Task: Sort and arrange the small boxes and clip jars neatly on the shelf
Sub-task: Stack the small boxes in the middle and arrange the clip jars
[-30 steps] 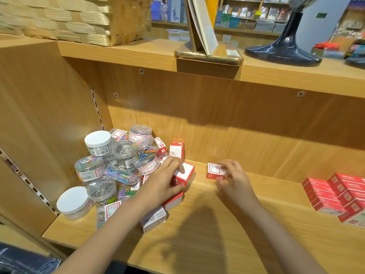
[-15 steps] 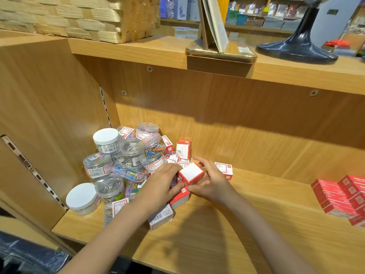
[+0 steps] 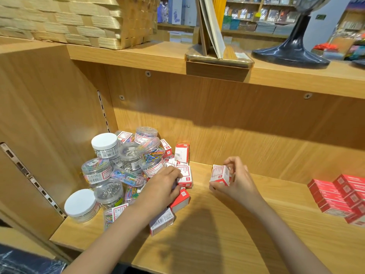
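The right hand (image 3: 238, 181) has carried a small red-and-white box (image 3: 220, 175) out of the pile of clip jars and boxes (image 3: 136, 171) and grips it by thumb and fingers, lifted just above the shelf (image 3: 217, 234) to the right of the pile; half a second ago both hands met at the pile's right edge over that box. The left hand (image 3: 161, 187) stays at the pile's right edge, fingers curled onto another small box (image 3: 184, 176) there. Judged from this, sorting has barely begun: the pile remains jumbled, with stacked red boxes (image 3: 339, 194) well to its right.
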Tool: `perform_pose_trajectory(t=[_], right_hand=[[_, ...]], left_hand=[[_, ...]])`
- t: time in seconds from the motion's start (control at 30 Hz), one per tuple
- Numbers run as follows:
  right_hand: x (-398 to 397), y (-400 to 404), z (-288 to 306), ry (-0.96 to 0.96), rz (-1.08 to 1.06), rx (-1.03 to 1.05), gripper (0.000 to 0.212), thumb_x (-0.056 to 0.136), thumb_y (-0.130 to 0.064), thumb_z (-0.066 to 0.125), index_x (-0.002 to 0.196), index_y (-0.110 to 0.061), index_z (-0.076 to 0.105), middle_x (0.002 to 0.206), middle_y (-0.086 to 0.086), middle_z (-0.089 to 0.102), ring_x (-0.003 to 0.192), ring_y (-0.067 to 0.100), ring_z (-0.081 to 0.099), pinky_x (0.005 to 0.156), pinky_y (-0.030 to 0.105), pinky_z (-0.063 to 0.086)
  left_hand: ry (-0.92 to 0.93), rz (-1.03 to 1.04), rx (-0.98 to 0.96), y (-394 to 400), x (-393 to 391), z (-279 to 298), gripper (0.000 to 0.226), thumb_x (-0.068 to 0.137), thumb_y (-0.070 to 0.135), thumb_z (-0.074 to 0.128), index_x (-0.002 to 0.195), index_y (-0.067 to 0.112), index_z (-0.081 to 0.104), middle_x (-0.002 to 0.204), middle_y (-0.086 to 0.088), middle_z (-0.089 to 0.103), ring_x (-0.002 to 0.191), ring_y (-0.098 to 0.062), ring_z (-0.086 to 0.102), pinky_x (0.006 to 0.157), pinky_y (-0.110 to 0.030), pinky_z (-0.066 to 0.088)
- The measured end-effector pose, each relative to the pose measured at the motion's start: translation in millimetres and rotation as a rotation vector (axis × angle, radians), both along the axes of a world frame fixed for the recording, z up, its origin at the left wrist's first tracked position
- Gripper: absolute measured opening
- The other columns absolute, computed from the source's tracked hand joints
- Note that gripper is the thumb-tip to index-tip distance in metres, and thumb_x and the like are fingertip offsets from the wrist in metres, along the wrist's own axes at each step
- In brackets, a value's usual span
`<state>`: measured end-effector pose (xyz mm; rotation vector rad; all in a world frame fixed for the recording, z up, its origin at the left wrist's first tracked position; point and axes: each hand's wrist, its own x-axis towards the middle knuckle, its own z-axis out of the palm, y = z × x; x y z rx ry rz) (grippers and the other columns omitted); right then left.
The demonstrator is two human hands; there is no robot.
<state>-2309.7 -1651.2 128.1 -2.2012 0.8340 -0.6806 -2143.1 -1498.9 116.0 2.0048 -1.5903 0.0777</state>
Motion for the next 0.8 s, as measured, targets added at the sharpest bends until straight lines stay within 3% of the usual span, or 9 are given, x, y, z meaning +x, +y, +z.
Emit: perform_pose_trajectory(t=[0.1,0.23,0.3,0.4,0.5,0.63,0.8], right_hand=[[-14,6,-15,0.046,0.119,-0.033,0.051,0.068,-0.034,0.075,0.106,-0.039,0.041,0.097,-0.009,0.047,0.086,0.002,0.048,0.069,0.012,0.038],[-26,10,-24,0.331,0.094,-0.187,0.059,0.073,-0.052,0.066,0.125,-0.04,0.039,0.095,-0.01,0.035,0.098,0.008,0.038,0.084,0.021,0.035],[-29,7,-19,0.352,0.19,-0.105,0.065,0.069,-0.048,0.072,0.126,-0.04,0.041,0.103,-0.01,0.033,0.103,0.006,0.036,0.089,0.019,0.035],[-35,-2,-14,0.384,0.362,-0.06,0.049,0.072,-0.026,0.075,0.113,-0.034,0.049,0.11,-0.014,0.04,0.096,-0.001,0.045,0.078,0.01,0.036],[-32,-11,-11,0.259,0.244,-0.149,0.038,0.074,-0.023,0.076,0.106,-0.024,0.056,0.097,-0.009,0.051,0.085,0.006,0.05,0.072,0.015,0.036],[-11,-23,1,0.174,-0.026,-0.231,0.035,0.078,-0.016,0.07,0.107,-0.015,0.051,0.097,-0.005,0.049,0.089,0.015,0.05,0.071,0.023,0.031],[2,-22,-5,0.341,-0.065,-0.381,0.027,0.083,-0.013,0.063,0.107,-0.007,0.054,0.13,0.008,0.037,0.118,0.026,0.041,0.091,0.033,0.039]], left_hand=[[-0.074,0.013,-0.004,-3,-3,0,0.015,0.079,0.01,0.062,0.093,0.008,0.059,0.092,-0.006,0.058,0.088,-0.025,0.055,0.073,-0.024,0.034],[-0.086,0.033,0.001,-3,-3,-2,0.014,0.074,0.006,0.064,0.087,0.009,0.059,0.086,-0.006,0.059,0.08,-0.026,0.058,0.074,-0.029,0.033],[-0.081,0.023,-0.006,-3,-2,-1,0.014,0.074,0.005,0.064,0.087,0.009,0.06,0.086,-0.006,0.06,0.079,-0.025,0.059,0.074,-0.029,0.032],[-0.073,0.023,-0.008,-2,0,0,0.013,0.077,0.007,0.062,0.09,0.01,0.061,0.088,-0.005,0.061,0.082,-0.024,0.058,0.074,-0.027,0.032],[-0.056,0.013,-0.01,0,1,0,0.015,0.08,0.008,0.06,0.095,0.01,0.061,0.092,-0.005,0.061,0.086,-0.024,0.058,0.075,-0.026,0.033],[-0.051,0.009,-0.017,1,1,1,0.017,0.083,0.011,0.058,0.1,0.011,0.061,0.098,-0.003,0.061,0.092,-0.022,0.057,0.075,-0.025,0.038],[-0.034,0.006,-0.016,1,1,2,0.018,0.08,0.007,0.059,0.098,0.009,0.062,0.096,-0.005,0.061,0.09,-0.024,0.058,0.074,-0.025,0.035]])
